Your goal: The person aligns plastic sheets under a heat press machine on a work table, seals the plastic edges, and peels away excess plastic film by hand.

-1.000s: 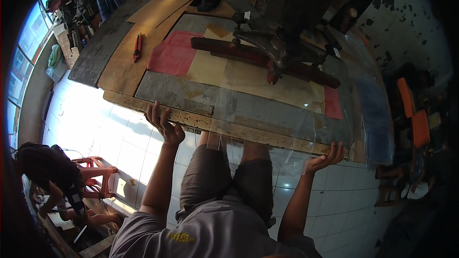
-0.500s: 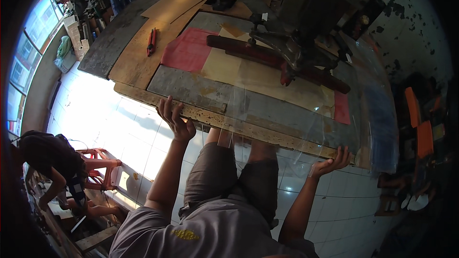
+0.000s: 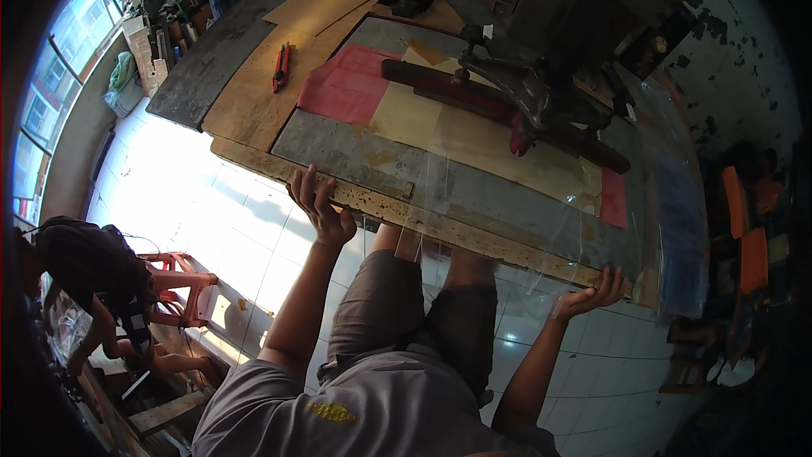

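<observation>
Head view, the only one I have: I look down past a grey shirt and shorts at a worn tabletop [image 3: 334,145] with a chipped wooden front edge [image 3: 491,242]. My left hand [image 3: 323,213] is at that edge, left of the legs, fingers loosely spread and thumb apart; my right hand [image 3: 589,294] is near the edge's right end, palm up, fingers slightly curled. I cannot tell whether either one grips firmly.

Clear film [image 3: 436,182] lies across the grey surface and hangs over the edge between the hands, one fold close by the right wrist. I judge it light, limp and slippery, quick to crease — best taken flat near its outer corners, with even, gentle tension. Its full outline is hard to make out. The wooden edge looks stiff and heavy, better pressed from both ends than lifted.

Beyond lie a pink sheet [image 3: 347,85] and a cream sheet [image 3: 406,118], crossed by the dark red bar [image 3: 423,81] of a machine. A red cutter [image 3: 281,68] rests to the left — well apart from both hands.
</observation>
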### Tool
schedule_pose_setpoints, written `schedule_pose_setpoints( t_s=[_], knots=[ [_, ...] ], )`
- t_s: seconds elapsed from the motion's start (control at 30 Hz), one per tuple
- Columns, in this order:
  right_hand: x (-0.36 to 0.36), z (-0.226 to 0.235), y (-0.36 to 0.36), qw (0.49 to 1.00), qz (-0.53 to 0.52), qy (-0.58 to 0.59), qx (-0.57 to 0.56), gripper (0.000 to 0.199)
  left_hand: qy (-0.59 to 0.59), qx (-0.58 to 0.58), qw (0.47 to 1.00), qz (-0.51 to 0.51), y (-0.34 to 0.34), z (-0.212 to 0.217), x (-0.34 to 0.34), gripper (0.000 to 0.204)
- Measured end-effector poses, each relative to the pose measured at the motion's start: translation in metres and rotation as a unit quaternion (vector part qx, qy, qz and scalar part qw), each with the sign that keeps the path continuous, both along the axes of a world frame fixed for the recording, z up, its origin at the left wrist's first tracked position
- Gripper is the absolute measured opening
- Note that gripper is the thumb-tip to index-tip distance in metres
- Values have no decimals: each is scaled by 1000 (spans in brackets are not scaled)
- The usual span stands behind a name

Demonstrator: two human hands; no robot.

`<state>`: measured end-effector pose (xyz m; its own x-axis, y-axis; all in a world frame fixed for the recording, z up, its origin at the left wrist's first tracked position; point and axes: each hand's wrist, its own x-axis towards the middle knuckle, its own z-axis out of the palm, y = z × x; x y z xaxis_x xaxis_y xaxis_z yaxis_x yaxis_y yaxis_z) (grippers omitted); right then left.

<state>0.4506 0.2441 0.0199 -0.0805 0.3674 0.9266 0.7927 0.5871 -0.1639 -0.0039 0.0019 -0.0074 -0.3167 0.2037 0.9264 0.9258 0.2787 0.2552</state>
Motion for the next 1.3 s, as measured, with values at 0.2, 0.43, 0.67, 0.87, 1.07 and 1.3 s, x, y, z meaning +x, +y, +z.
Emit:
schedule_pose_setpoints(
  t_s=[0.2, 0.43, 0.67, 0.87, 1.07, 1.3],
  knots=[
    [0, -1, 1, 1000, -8, 5, -4, 61, 5, 2, 1000, -2, 1, -2, -2, 53],
    [-1, -1, -1, 1000, -6, 7, -13, 61, 7, 4, 1000, 0, 1, -4, -3, 54],
    [0, -3, 0, 1000, -14, 2, -11, 61, 12, 7, 1000, 0, 2, -5, -4, 53],
    [-1, 0, -2, 1000, -14, 2, -15, 61, 16, 7, 1000, 3, 3, -2, -3, 51],
    [1, -2, 0, 1000, -18, -1, -17, 61, 18, 8, 1000, 6, 4, -2, -3, 49],
    [1, -2, -1, 1000, -18, -2, -14, 61, 19, 5, 1000, 10, 2, -1, -3, 49]
  ],
)
